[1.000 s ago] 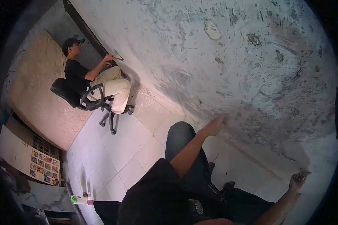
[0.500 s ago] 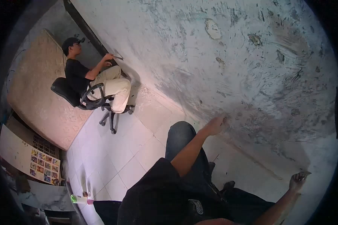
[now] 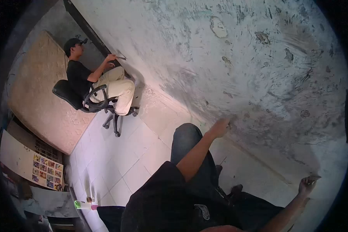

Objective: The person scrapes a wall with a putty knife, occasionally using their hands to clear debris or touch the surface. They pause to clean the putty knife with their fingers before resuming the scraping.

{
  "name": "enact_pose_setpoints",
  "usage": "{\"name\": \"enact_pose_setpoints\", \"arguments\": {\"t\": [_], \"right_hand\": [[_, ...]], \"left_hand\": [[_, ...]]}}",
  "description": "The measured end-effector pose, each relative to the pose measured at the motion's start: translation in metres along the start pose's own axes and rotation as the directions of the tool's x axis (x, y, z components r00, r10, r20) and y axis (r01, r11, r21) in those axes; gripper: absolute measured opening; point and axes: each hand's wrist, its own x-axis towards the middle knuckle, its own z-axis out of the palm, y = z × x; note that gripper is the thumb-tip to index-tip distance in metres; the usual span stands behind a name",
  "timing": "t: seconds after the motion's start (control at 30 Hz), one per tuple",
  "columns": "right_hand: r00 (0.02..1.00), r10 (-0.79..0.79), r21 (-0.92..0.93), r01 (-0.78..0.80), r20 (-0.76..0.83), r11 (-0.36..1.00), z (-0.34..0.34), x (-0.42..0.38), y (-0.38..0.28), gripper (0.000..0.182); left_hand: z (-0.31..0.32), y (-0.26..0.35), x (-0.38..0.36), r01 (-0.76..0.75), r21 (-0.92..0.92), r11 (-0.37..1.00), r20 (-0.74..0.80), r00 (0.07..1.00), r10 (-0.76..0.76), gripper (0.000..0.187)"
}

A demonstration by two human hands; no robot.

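Note:
A scraped, patchy grey wall [image 3: 251,77] fills the upper right. My left hand [image 3: 220,128] is at the lower part of the wall, above my bent knee; its fingers point to the wall and are too dark and small to read. At the lower right, my right hand [image 3: 308,185] is closed around a small thin tool [image 3: 316,176], whose tip points to the wall. Most of that tool is hidden in the fingers.
A co-worker [image 3: 79,69] in a black office chair [image 3: 67,94] holds a thin tool at the wall. A mattress [image 3: 46,89] leans behind. A sheet with small pictures [image 3: 48,172] and a green-capped bottle [image 3: 82,205] are at the lower left, on or by the tiled floor [image 3: 123,154].
My left hand has shifted very slightly left and away from the wall. My right hand has barely moved. The co-worker's hand and tool have moved slightly.

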Motion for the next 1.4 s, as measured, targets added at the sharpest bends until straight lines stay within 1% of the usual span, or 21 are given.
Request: {"name": "enact_pose_setpoints", "arguments": {"t": [0.03,0.1,0.13,0.17,0.23,0.27,0.33,0.37,0.43,0.47,0.53,0.67,0.73,0.83,0.97,1.03,1.07,1.13,1.27,1.33,1.4], "right_hand": [[1.000,0.000,0.000,0.000,-0.001,1.000,-0.005,-0.003,0.001,0.030],[0.990,0.054,0.034,-0.059,0.133,0.998,-0.006,-0.002,-0.002,0.027],[0.999,-0.026,-0.016,0.027,0.037,1.000,0.007,-0.018,0.006,0.025],[0.998,-0.039,0.004,0.039,0.056,0.999,0.012,-0.015,0.006,0.025],[0.999,-0.041,-0.052,0.042,0.035,0.998,0.002,-0.009,0.006,0.026],[0.998,-0.045,-0.044,0.047,0.047,0.998,-0.005,0.000,0.006,0.026],[0.985,0.011,0.001,-0.011,0.170,1.000,-0.009,0.007,0.005,0.030],[0.985,0.012,-0.001,-0.012,0.173,1.000,-0.010,0.010,0.005,0.030],[1.000,-0.015,0.005,0.015,0.008,1.000,0.009,-0.018,0.008,0.033],[1.000,-0.014,0.000,0.014,0.009,1.000,0.007,-0.018,0.007,0.033],[0.996,-0.006,-0.041,0.010,0.085,0.999,0.001,-0.014,0.005,0.034],[0.979,0.006,-0.047,0.003,0.203,0.999,-0.021,0.018,0.003,0.034],[0.970,0.009,-0.008,-0.007,0.244,1.000,-0.019,0.014,0.005,0.033],[0.983,0.027,0.000,-0.027,0.184,1.000,-0.018,0.021,0.007,0.026],[0.983,0.005,-0.013,-0.003,0.184,1.000,-0.014,0.022,0.005,0.020],[0.998,0.028,-0.058,-0.025,0.061,0.998,0.004,-0.008,0.002,0.028],[0.998,0.027,-0.060,-0.023,0.059,0.998,0.001,-0.003,-0.002,0.028],[0.982,0.133,-0.047,-0.128,0.131,0.991,-0.004,0.007,-0.012,0.035],[0.996,0.036,-0.142,-0.025,0.078,0.990,-0.004,0.010,-0.008,0.040],[0.972,0.075,-0.124,-0.047,0.224,0.991,-0.011,0.015,-0.008,0.043],[0.981,0.053,-0.103,-0.034,0.189,0.994,-0.010,0.014,-0.006,0.044]], "left_hand": [[0.002,-0.005,0.002,0.036,0.019,0.999,0.019,0.999,-0.036,0.057],[0.004,-0.002,-0.002,0.035,0.022,0.999,0.021,0.999,-0.035,0.056],[0.002,0.002,-0.003,0.040,0.028,0.999,0.028,0.999,-0.041,0.054],[0.000,0.006,-0.002,0.014,0.030,0.999,0.013,1.000,-0.014,0.054],[-0.002,0.009,-0.003,-0.033,0.082,0.996,0.031,0.999,0.030,0.041],[-0.004,0.010,-0.001,-0.043,0.083,0.996,0.021,0.999,0.041,0.041],[-0.005,0.011,-0.001,-0.024,-0.009,1.000,0.083,0.996,0.024,0.026],[-0.005,0.011,-0.002,-0.022,-0.009,1.000,0.079,0.997,0.023,0.026],[0.002,0.000,-0.001,-0.086,-0.026,0.996,0.090,0.992,0.088,0.016],[0.005,-0.004,0.000,-0.082,-0.029,0.996,0.088,0.992,0.085,0.016],[0.001,-0.004,0.001,0.007,0.096,0.995,0.147,0.989,-0.021,0.024],[-0.009,0.009,-0.005,-0.054,0.112,0.992,0.096,0.994,0.043,0.040],[-0.002,0.005,-0.005,0.042,0.070,0.997,0.102,0.994,-0.049,0.044],[0.000,0.000,-0.002,0.044,0.063,0.997,0.116,0.992,-0.051,0.046],[-0.010,0.015,-0.007,0.021,0.050,0.999,0.128,0.991,-0.027,0.046],[-0.005,0.007,-0.007,0.006,0.081,0.997,0.057,0.998,-0.011,0.044],[-0.003,0.003,-0.006,0.007,0.079,0.997,0.059,0.998,-0.011,0.044],[-0.003,0.002,-0.004,0.018,0.123,0.992,0.107,0.994,-0.032,0.044],[-0.010,0.009,-0.007,0.024,0.180,0.983,0.139,0.989,-0.049,0.046],[-0.017,0.020,-0.013,0.008,0.059,0.998,0.087,0.996,-0.014,0.045],[-0.021,0.028,-0.016,0.010,0.082,0.997,0.089,0.996,-0.017,0.043]]}}
